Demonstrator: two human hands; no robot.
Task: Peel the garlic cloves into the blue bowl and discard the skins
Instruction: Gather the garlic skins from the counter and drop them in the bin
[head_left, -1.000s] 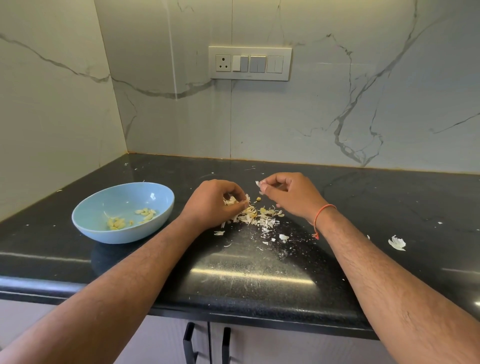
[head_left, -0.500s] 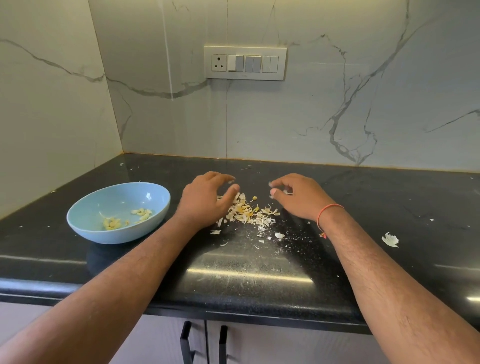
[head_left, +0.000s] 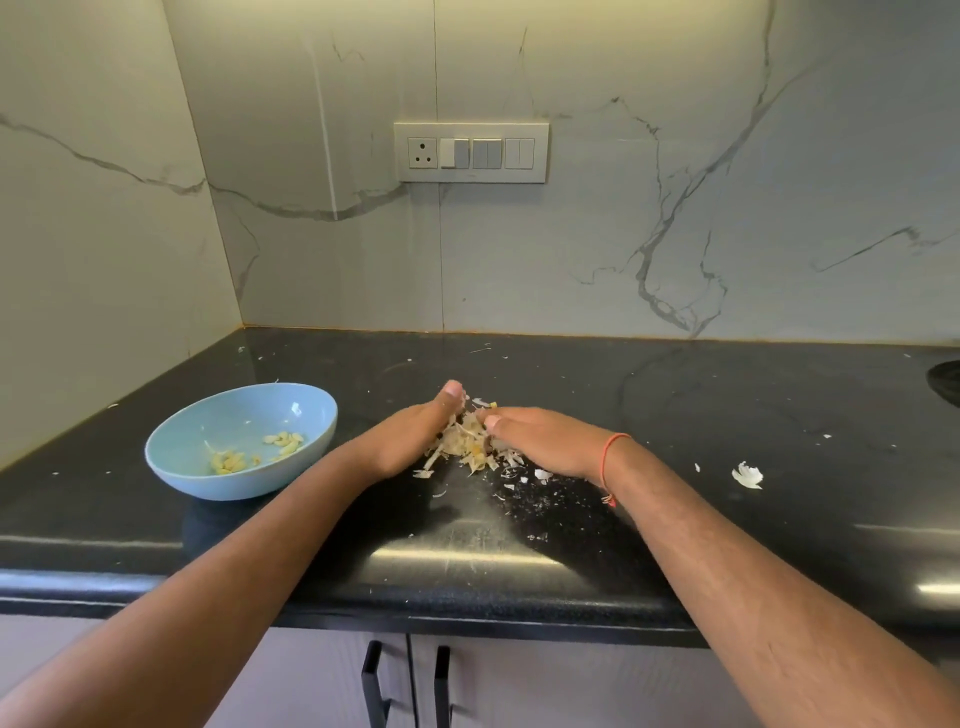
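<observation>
On black table (head_left: 675, 415), left hand (head_left: 400, 441) & right hand (head_left: 540, 441), fingers straight, press garlic skins (head_left: 462, 444) together; nothing gripped. Peeled cloves (head_left: 283, 441) sit in blue bowl (head_left: 171, 457) nearby. Best to cup low w/ palms so flakes don't scatter.

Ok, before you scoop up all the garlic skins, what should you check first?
1. Both hands around the skin pile: ok, left hand and right hand press in from each side.
2. Pile all gathered: not ok, a stray skin lies far right.
3. Cloves in the blue bowl: ok.
4. Cloves hiding among the skins: cannot tell.
5. Bin for the skins: cannot tell, none in view.
</observation>
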